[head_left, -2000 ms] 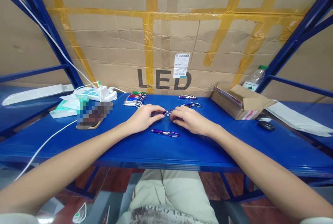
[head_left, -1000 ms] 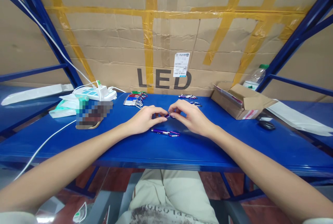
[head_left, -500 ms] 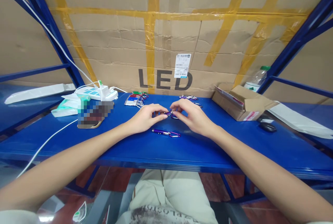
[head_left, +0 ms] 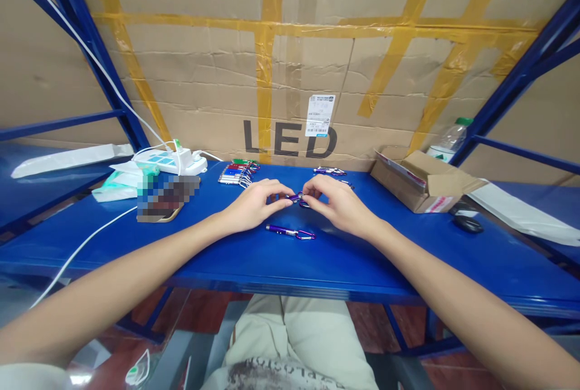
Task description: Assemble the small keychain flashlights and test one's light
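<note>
A broad blue table (head_left: 217, 260) spreads beneath. The left hand (head_left: 258, 206) and right hand (head_left: 338, 201) nearly meet over it, fingertips pinched, likely for fine control. 1 purple pen light (head_left: 281, 230) lies on their near side, presumably handy; the smaller purple piece (head_left: 295, 198) sits between the 2 hands, gripped at both ends.

Cardboard panel (head_left: 203, 88): we read "LED" in large black capitals.
White label (head_left: 320, 115) on the panel: barcode, fine print we cannot read.
Person's shirt (head_left: 290, 373): we make out "PLOSION"; lettering before it unclear.
Red-and-white sticker (head_left: 438, 204) on the small carton (head_left: 401, 177): we cannot resolve its print.
Purple pen (head_left: 281, 230) on the tabletop (head_left: 235, 260): we see pale marks, illegible.
</note>
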`<state>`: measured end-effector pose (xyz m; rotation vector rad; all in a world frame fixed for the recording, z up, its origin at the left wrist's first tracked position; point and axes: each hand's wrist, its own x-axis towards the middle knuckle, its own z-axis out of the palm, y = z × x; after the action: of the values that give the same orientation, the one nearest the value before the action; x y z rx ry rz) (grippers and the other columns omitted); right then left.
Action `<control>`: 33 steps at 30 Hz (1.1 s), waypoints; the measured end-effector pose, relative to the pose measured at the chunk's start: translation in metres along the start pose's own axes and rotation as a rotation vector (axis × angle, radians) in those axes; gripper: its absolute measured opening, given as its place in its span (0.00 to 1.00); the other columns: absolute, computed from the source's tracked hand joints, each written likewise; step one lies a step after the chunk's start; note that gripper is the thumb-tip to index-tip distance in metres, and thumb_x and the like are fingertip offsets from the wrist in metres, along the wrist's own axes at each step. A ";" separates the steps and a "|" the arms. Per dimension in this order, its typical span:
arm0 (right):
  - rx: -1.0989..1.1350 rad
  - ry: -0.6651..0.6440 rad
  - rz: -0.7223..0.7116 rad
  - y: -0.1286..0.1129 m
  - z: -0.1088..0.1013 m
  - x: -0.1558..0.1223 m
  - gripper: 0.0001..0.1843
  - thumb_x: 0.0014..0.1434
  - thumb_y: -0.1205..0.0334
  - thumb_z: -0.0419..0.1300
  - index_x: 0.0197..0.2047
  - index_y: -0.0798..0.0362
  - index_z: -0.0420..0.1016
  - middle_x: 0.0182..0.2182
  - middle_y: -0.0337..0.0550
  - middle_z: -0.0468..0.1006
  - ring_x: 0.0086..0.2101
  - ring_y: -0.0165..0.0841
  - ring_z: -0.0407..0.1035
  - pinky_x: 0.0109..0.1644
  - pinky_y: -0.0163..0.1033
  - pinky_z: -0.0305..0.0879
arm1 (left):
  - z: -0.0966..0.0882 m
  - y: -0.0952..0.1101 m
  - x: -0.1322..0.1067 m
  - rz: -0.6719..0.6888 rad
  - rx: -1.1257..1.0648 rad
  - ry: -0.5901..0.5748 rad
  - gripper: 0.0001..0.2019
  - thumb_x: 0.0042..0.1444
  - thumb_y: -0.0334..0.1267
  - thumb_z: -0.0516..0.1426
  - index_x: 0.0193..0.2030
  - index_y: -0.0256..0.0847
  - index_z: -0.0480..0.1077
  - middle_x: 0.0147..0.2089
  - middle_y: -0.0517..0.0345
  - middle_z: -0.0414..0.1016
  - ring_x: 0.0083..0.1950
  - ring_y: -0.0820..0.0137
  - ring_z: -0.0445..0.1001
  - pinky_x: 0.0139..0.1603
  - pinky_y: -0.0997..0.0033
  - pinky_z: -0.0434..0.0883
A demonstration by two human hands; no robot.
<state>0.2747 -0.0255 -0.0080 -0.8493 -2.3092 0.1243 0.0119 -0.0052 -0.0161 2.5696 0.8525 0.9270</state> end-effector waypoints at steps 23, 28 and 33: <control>-0.016 -0.055 -0.041 0.004 0.006 -0.002 0.07 0.78 0.60 0.56 0.46 0.49 0.73 0.42 0.46 0.79 0.41 0.39 0.73 0.48 0.44 0.68 | 0.002 -0.005 -0.002 0.077 0.129 -0.057 0.13 0.77 0.46 0.56 0.55 0.44 0.79 0.49 0.51 0.80 0.53 0.58 0.76 0.60 0.56 0.70; 0.082 -0.030 0.017 0.001 0.009 -0.001 0.07 0.76 0.60 0.58 0.44 0.50 0.74 0.39 0.44 0.79 0.38 0.37 0.72 0.45 0.43 0.69 | -0.001 -0.002 -0.002 0.087 0.183 -0.071 0.11 0.76 0.44 0.57 0.51 0.42 0.78 0.48 0.52 0.79 0.52 0.58 0.74 0.58 0.57 0.68; 0.236 -0.022 0.125 0.000 0.012 0.000 0.07 0.73 0.58 0.61 0.42 0.50 0.76 0.38 0.43 0.81 0.38 0.37 0.74 0.46 0.43 0.71 | -0.003 0.000 -0.003 0.114 0.225 -0.068 0.11 0.77 0.44 0.56 0.50 0.42 0.77 0.48 0.52 0.78 0.52 0.59 0.74 0.55 0.58 0.67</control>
<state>0.2678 -0.0239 -0.0171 -0.8723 -2.2058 0.4535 0.0080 -0.0067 -0.0153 2.8503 0.8420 0.8099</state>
